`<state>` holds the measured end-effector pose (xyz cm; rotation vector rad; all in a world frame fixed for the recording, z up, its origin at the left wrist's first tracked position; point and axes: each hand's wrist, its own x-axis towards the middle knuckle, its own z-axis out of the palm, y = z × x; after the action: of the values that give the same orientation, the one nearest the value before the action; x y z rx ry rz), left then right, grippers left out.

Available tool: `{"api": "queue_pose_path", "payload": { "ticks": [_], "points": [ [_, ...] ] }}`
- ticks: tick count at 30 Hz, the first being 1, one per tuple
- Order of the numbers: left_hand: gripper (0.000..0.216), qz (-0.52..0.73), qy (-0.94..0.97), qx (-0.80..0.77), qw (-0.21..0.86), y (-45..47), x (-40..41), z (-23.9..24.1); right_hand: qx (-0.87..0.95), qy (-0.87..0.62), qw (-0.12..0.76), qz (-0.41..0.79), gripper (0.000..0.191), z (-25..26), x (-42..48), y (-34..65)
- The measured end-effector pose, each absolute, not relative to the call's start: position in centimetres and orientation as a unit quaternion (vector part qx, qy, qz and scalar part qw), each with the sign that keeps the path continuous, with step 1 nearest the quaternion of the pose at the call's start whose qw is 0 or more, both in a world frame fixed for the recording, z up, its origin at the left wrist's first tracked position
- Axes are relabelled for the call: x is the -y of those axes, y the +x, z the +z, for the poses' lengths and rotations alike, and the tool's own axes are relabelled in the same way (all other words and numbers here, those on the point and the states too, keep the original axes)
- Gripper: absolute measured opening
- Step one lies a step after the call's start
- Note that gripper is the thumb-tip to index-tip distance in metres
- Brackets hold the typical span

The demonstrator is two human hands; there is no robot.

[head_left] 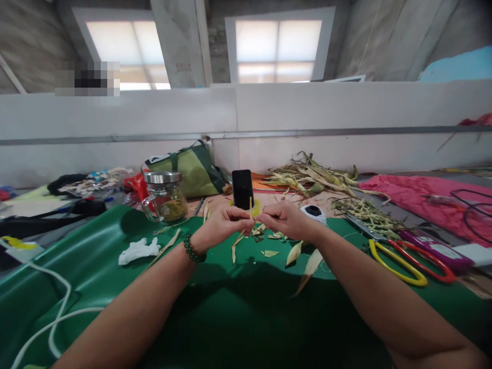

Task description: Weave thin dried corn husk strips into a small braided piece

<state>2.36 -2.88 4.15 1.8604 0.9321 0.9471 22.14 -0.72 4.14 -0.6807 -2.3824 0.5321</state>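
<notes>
My left hand [222, 223] and my right hand [284, 218] meet over the green mat [115, 277], both pinched on a thin pale plant stalk [250, 206] that stands upright between the fingers. A green bead bracelet [192, 249] circles my left wrist. Peeled husk strips [303, 259] and small leaf scraps [270, 252] lie on the mat just below the hands. A black phone [243, 188] stands upright right behind the stalk.
A glass jar with a metal lid [165, 197] stands left of the hands, a green bag [192, 166] behind it. Piles of dried stalks [311, 177] and cut pieces [365, 211] lie at the right. Yellow and red handled tools [407, 264], a crumpled tissue [137, 250], white cable [57, 312].
</notes>
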Motion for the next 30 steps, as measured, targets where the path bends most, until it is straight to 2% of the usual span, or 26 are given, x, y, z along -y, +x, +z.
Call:
{"api": "queue_pose_path", "payload": {
  "ticks": [3,5,7,10,15,18,21,25,30],
  "points": [
    [0.024,0.406,0.692,-0.359,0.476,2.4,2.5,3.7,0.883,-0.260,0.295,0.256,0.039,3.8,0.2,21.9],
    [0.047,0.460,0.618,-0.336,0.542,2.8,2.5,3.3,0.870,-0.262,0.338,0.245,0.033,3.5,0.0,21.7],
    [0.058,0.494,0.543,-0.314,0.602,3.2,2.6,2.9,0.865,-0.257,0.383,0.199,0.028,3.3,0.0,21.4],
    [0.045,0.500,0.497,-0.312,0.638,3.7,2.7,2.5,0.867,-0.249,0.415,0.120,0.028,3.1,0.2,21.2],
    [0.034,0.511,0.556,-0.325,0.569,3.7,2.8,2.5,0.866,-0.301,0.396,0.055,0.024,3.0,0.7,21.2],
    [0.032,0.504,0.601,-0.339,0.520,3.7,3.0,2.8,0.838,-0.315,0.431,0.115,0.020,3.3,0.8,21.3],
    [0.026,0.488,0.628,-0.362,0.486,3.8,3.2,2.7,0.823,-0.306,0.457,0.142,0.026,3.5,0.8,21.2],
    [0.029,0.466,0.662,-0.373,0.453,4.0,3.2,2.6,0.832,-0.309,0.444,0.118,0.033,3.5,1.0,21.2],
    [0.028,0.447,0.702,-0.369,0.414,3.7,3.2,2.9,0.801,-0.316,0.472,0.189,0.037,3.8,0.7,21.9]
  ]
}}
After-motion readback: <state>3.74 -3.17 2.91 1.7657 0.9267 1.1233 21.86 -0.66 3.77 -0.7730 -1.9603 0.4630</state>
